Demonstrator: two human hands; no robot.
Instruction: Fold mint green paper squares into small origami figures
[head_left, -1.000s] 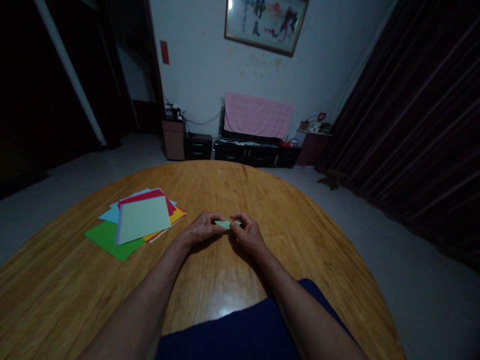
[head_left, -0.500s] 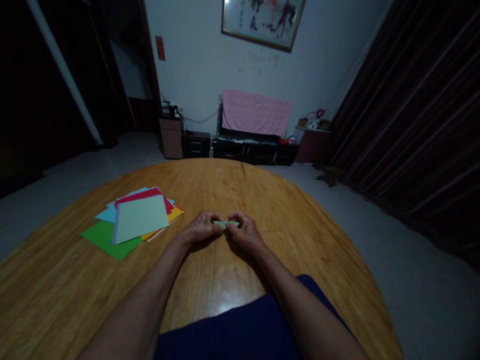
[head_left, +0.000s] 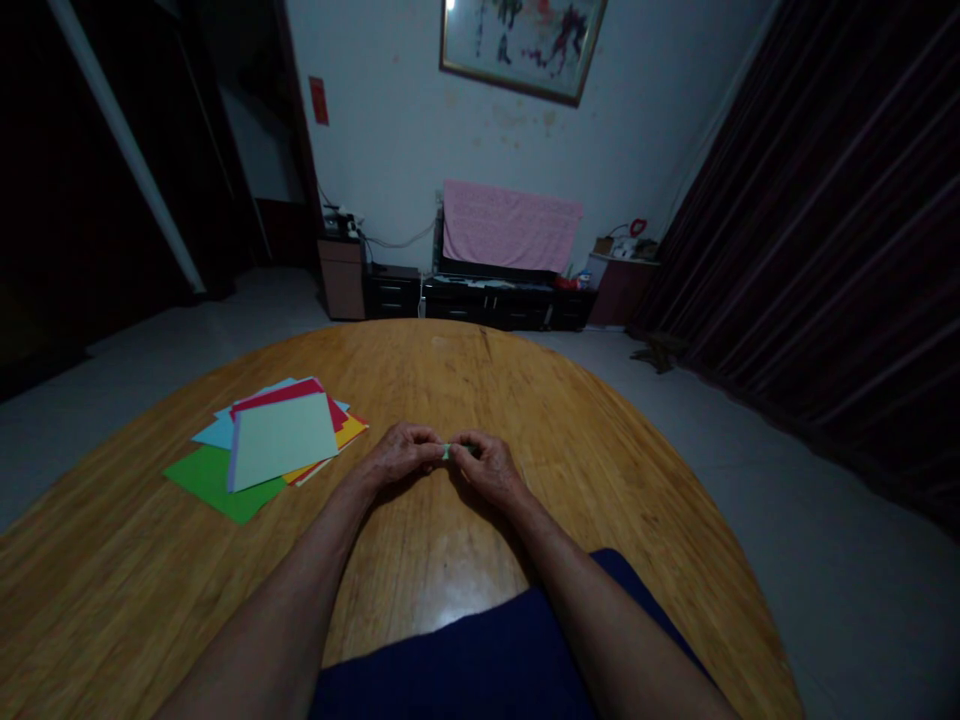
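A small piece of pale green paper (head_left: 447,451) shows between my fingertips, over the middle of the round wooden table (head_left: 420,370). My left hand (head_left: 407,455) pinches its left end between thumb and fingers. From the other side my right hand (head_left: 486,465) pinches the paper, fingers curled over it. The two hands nearly touch, and most of the paper is hidden by the fingers, so its folds cannot be made out.
Left of my hands lies a fanned stack of coloured sheets, a pale green one (head_left: 285,440) on top and a bright green one (head_left: 217,480) at the lower left. Beyond the table stand a low black cabinet (head_left: 487,303) and a pink cloth (head_left: 510,225).
Less of the pale green paper shows than before. The fingers of my left hand have closed further over its left end, and the fingertips have shifted slightly.
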